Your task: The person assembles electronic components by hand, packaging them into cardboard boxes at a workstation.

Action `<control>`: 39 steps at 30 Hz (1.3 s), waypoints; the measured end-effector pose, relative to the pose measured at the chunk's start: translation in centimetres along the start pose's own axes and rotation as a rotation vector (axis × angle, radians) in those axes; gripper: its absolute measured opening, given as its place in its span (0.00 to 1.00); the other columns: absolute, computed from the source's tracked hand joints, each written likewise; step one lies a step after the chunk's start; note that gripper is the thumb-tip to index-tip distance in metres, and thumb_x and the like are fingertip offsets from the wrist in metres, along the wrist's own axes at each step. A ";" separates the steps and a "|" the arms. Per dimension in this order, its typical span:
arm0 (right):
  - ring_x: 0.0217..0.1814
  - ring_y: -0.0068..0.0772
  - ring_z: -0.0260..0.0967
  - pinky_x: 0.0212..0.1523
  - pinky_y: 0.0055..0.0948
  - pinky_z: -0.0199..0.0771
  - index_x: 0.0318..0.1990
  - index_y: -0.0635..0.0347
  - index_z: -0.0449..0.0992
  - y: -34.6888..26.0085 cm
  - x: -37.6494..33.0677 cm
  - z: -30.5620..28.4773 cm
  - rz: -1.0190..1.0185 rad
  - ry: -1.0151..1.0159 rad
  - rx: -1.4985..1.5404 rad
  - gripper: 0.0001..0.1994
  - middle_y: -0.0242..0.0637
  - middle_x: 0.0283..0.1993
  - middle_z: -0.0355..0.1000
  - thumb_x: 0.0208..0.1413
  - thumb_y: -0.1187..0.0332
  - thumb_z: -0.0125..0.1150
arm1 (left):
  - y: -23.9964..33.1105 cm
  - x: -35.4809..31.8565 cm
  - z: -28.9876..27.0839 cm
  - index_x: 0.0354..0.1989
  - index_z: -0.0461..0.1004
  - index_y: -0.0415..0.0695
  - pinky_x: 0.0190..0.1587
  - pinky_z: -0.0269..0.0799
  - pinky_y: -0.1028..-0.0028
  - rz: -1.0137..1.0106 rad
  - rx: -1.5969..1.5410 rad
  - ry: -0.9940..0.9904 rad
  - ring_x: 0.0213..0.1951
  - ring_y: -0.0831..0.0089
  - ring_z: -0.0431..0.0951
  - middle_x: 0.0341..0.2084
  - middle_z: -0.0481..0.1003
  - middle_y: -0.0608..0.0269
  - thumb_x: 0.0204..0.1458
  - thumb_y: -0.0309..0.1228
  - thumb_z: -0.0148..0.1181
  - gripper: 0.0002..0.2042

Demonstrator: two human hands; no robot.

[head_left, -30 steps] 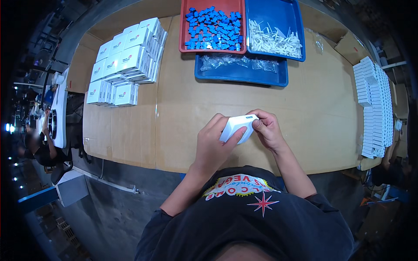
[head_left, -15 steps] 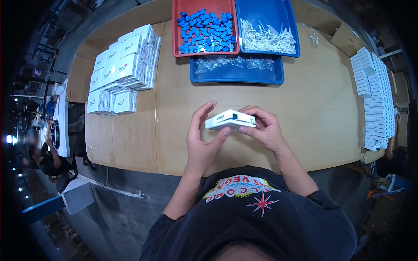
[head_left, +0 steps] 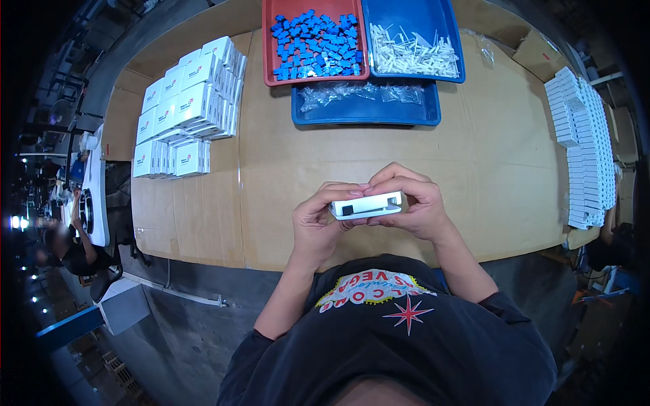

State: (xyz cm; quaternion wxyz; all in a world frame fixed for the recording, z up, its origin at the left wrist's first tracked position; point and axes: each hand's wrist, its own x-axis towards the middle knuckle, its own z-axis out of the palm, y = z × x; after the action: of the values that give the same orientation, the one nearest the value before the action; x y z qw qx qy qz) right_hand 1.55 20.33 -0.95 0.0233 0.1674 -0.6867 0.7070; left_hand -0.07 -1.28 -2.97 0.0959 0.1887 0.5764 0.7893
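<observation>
A small flat white case (head_left: 369,207), with a dark square part and a slot along its near side, is held above the table between both hands. My left hand (head_left: 316,217) is closed on its left end, thumb below and fingers over the top. Gripping the right end, my right hand (head_left: 421,207) has its fingers bent across the upper edge. The fingertips of the two hands meet near the middle of the case. Its far side is hidden by the fingers.
Stacked white boxes (head_left: 193,101) stand at the left. A red tray (head_left: 269,71) of blue parts, a blue tray (head_left: 460,71) of white sticks and a lower blue tray (head_left: 365,120) of clear bags lie beyond. Stacked white cases (head_left: 582,159) line the right. A person (head_left: 80,247) sits far left.
The case has turned so its slotted side faces me more fully, and it sits slightly lower. My left hand has closed onto it; its fingers were raised off before.
</observation>
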 end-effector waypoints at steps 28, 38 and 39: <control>0.43 0.32 0.78 0.45 0.29 0.78 0.49 0.63 0.85 -0.5 0.2 0.3 -0.044 0.031 -0.185 0.19 0.38 0.43 0.79 0.47 0.74 0.80 | -1.1 -0.5 0.3 0.53 0.76 0.36 0.64 0.76 0.64 -0.127 -0.248 0.059 0.60 0.62 0.78 0.55 0.78 0.49 0.53 0.19 0.72 0.19; 0.43 0.32 0.78 0.43 0.29 0.78 0.49 0.62 0.86 -0.3 -0.1 0.5 -0.104 0.040 -0.204 0.20 0.37 0.42 0.80 0.45 0.73 0.82 | -0.7 -0.4 0.4 0.50 0.77 0.40 0.63 0.76 0.59 -0.075 -0.175 0.048 0.60 0.57 0.78 0.52 0.80 0.49 0.51 0.26 0.75 0.19; 0.43 0.32 0.78 0.43 0.29 0.78 0.49 0.62 0.86 -0.2 -0.1 0.4 -0.105 0.041 -0.204 0.20 0.37 0.42 0.80 0.45 0.73 0.82 | -0.6 -0.4 0.5 0.50 0.77 0.40 0.63 0.76 0.60 -0.087 -0.172 0.053 0.60 0.57 0.78 0.52 0.80 0.50 0.51 0.25 0.75 0.19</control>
State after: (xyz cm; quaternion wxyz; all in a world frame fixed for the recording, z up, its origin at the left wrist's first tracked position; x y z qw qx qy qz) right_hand 1.75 19.96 -0.80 0.0913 0.1854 -0.7447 0.6346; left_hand 0.40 -0.81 -3.47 0.1305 0.1337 0.5166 0.8356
